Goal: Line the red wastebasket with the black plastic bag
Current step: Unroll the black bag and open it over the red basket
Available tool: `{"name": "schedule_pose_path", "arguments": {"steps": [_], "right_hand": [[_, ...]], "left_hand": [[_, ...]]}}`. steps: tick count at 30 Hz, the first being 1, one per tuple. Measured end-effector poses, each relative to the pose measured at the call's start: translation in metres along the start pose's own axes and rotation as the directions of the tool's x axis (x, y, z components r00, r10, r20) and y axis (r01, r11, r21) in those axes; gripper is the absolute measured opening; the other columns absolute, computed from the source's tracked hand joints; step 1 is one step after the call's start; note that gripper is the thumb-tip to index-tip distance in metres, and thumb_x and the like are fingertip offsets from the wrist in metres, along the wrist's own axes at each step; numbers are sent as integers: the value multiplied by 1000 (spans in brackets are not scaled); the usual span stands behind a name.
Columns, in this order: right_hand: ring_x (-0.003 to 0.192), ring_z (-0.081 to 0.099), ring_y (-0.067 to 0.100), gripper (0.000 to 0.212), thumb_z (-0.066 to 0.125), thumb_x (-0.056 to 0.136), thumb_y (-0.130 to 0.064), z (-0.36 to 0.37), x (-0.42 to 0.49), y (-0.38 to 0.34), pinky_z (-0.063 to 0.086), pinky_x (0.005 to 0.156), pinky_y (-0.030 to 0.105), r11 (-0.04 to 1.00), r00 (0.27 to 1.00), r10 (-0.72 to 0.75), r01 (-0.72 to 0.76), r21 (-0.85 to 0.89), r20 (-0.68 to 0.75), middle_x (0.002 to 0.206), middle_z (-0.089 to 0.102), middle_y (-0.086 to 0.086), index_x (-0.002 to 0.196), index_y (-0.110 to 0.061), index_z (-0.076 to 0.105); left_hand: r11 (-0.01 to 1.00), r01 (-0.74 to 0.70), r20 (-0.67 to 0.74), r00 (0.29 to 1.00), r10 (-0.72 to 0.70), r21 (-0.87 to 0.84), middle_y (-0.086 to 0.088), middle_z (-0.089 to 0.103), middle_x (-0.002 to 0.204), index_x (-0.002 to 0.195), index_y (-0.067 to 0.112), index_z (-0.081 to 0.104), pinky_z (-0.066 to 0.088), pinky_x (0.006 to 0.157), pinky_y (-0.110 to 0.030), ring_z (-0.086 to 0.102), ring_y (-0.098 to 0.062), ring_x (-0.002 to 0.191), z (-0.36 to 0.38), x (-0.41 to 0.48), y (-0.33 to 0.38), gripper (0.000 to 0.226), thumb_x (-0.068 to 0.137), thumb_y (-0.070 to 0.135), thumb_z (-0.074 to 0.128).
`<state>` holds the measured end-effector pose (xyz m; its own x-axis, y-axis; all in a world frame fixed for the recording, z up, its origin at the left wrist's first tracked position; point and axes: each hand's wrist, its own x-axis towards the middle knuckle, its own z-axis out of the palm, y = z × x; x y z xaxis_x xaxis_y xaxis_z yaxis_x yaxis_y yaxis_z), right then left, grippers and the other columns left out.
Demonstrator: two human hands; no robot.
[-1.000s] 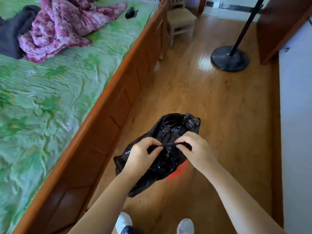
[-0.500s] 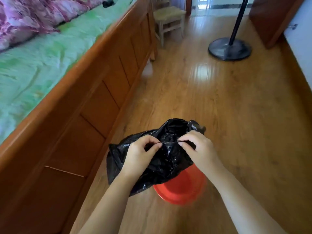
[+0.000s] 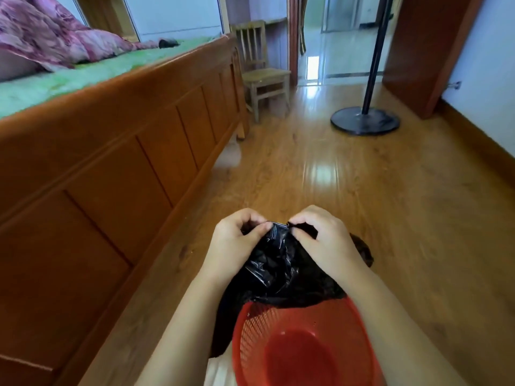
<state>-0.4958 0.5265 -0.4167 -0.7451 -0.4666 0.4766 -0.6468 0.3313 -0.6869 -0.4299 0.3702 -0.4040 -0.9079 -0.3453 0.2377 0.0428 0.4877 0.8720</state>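
A crumpled black plastic bag [image 3: 274, 267] hangs between my hands above the far rim of the red wastebasket [image 3: 303, 349]. The wastebasket is a mesh-walled plastic bin standing on the wooden floor at the bottom of the view, and its inside is bare. My left hand [image 3: 237, 240] pinches the bag's top edge with curled fingers. My right hand [image 3: 320, 240] pinches the same edge a little to the right. A short stretch of the bag's rim is pulled taut between the two hands. The bag's lower part drapes over the basket's back rim.
A wooden bed frame [image 3: 119, 168] with a green sheet and pink quilt runs along the left. A small wooden chair [image 3: 262, 76] stands beyond its foot. A black pole on a round base [image 3: 365, 119] stands at the back right, beside a brown door [image 3: 429, 51].
The view has dropped low and close to the floor, so the red wastebasket now shows fully below my hands. Both hands keep pinching the bag's top edge, now closer together.
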Motion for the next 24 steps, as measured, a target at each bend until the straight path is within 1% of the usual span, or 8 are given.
{"name": "schedule_pose_path", "arguments": {"steps": [3,7,11,14,17,19,22,24], "right_hand": [[86,59,11,16,66,77,-2,2,-2,5,47,81,26,999,998,32,-31,23,-45,85,62,-5,87,-13,66],[88,58,7,18,67,75,-1,7,-17,6,42,81,13,999,991,30,-26,39,-128,87,62,-5,87,-14,65],[85,57,4,15,69,75,-2,9,-28,0,39,78,6,997,995,15,-8,74,-103,87,62,-1,86,-11,66],[81,56,3,16,70,73,-5,6,-37,-10,39,74,5,993,997,39,-32,110,-63,83,62,-3,84,-15,66],[77,56,3,15,72,72,-11,3,-46,-18,40,69,7,986,995,97,-100,131,29,82,62,-5,82,-20,65],[80,56,0,18,73,71,-22,0,-51,-21,40,70,7,979,984,149,-161,122,98,88,62,-8,87,-24,64],[93,54,-4,32,70,68,-36,-5,-56,-26,39,77,10,971,967,199,-216,103,159,99,59,-13,99,-30,61],[99,51,-5,40,69,68,-39,-9,-60,-28,39,82,13,967,960,221,-238,89,170,105,56,-16,106,-30,59]], "left_hand": [[1000,-22,-28,999,22,13,16,64,61,67,26,64,42,55,-6,57,4,59,7,2,-4,13,78,20,68],[998,-9,-30,999,11,62,20,63,59,68,26,63,41,52,-8,54,5,54,12,-13,-16,12,78,23,67],[996,48,-20,999,-46,71,10,63,61,69,24,63,45,53,-17,55,0,54,8,-28,-24,11,79,22,67],[996,61,11,998,-62,66,9,64,62,67,26,63,48,52,-17,57,-1,54,6,-33,-23,12,78,21,68],[994,108,38,994,-107,-35,6,65,60,66,24,65,48,53,-23,58,-7,53,6,-38,-16,12,77,19,69],[979,154,67,987,-147,-131,0,66,61,65,21,66,49,55,-28,59,-12,55,9,-40,-11,13,77,16,69],[950,173,117,982,-147,-261,-2,68,63,66,18,67,52,56,-29,62,-15,56,14,-43,0,13,77,11,68],[933,161,163,980,-112,-323,-6,70,69,71,14,68,53,59,-29,64,-16,60,16,-45,7,9,78,8,67]]}}
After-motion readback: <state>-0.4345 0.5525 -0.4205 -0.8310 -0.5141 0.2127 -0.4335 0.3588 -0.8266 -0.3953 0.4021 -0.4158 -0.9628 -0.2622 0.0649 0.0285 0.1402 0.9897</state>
